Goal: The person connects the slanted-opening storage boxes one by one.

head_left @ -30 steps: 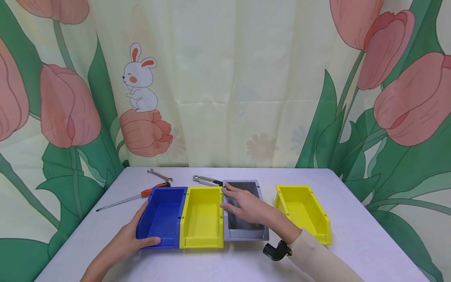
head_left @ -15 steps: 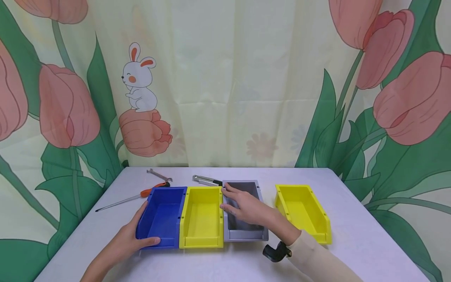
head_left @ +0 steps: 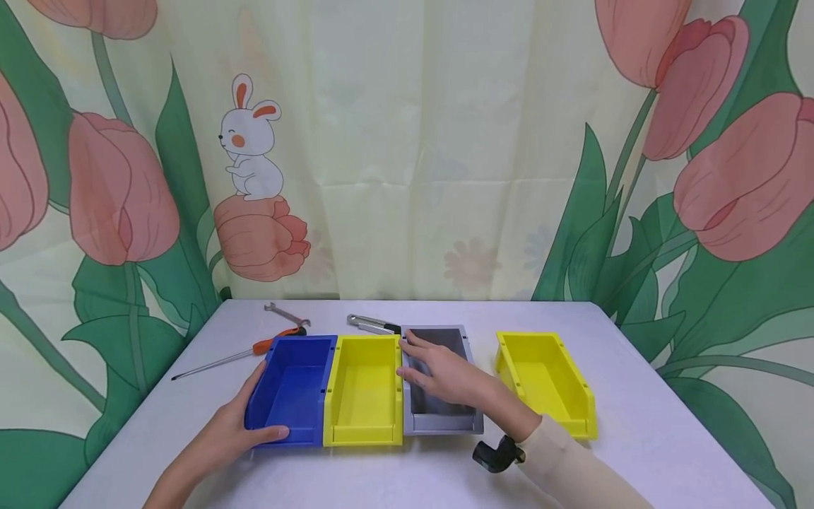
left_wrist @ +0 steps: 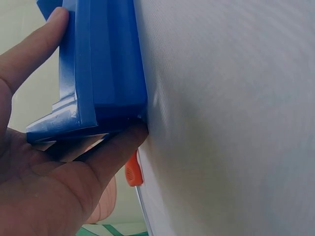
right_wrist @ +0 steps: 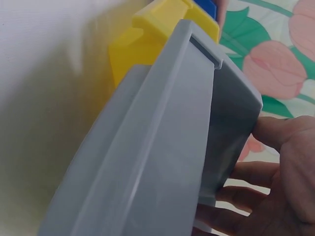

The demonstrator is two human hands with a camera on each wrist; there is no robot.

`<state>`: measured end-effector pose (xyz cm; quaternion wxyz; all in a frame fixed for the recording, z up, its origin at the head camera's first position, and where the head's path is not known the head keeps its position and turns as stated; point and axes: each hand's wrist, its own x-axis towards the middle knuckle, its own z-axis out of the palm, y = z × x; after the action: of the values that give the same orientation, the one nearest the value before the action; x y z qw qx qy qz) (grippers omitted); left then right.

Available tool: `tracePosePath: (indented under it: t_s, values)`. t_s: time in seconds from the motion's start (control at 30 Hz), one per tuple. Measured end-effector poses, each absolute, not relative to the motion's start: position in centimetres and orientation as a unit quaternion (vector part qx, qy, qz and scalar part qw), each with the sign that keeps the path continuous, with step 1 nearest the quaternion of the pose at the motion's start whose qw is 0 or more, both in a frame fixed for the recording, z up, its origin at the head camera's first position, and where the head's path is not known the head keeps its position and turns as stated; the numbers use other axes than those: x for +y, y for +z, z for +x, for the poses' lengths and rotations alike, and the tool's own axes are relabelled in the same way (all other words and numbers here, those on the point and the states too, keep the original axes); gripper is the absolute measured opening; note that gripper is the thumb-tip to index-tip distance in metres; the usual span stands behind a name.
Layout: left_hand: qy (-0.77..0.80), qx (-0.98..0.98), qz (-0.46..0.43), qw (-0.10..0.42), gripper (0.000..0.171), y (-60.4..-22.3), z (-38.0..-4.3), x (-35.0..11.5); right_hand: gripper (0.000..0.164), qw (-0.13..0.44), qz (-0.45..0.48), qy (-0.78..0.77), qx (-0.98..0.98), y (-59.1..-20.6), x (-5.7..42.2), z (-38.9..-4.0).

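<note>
My left hand [head_left: 219,431] holds a blue storage bin [head_left: 295,385] at its left front corner. Its thumb lies over the front rim and its fingers go along the outer left side, as the left wrist view shows up close. A yellow bin [head_left: 364,389] stands side by side with the blue one, and a grey bin [head_left: 445,424] adjoins it on the right. Across the grey bin reaches my right hand [head_left: 445,367], fingers spread and nearly straight, fingertips at the rim beside the yellow bin. In the right wrist view the grey wall [right_wrist: 162,132] fills the middle.
Another yellow bin [head_left: 550,385] stands apart on the right of the white table [head_left: 649,431]. Behind the row lie an open-end wrench [head_left: 287,314], an orange-handled screwdriver [head_left: 216,363] and a metal tool with a black handle [head_left: 374,324]. A printed curtain [head_left: 407,155] hangs behind.
</note>
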<state>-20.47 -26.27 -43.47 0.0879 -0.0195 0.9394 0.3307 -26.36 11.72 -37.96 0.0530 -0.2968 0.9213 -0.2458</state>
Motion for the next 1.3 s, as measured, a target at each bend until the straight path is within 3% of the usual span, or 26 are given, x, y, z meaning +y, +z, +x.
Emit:
tracePosePath:
  t_s: [1.3]
  values:
    - [0.351, 0.932, -0.012, 0.086, 0.135, -43.64, -20.33, -26.41, 0.071, 0.067, -0.278, -0.252, 0.925, -38.98, 11.42, -26.20]
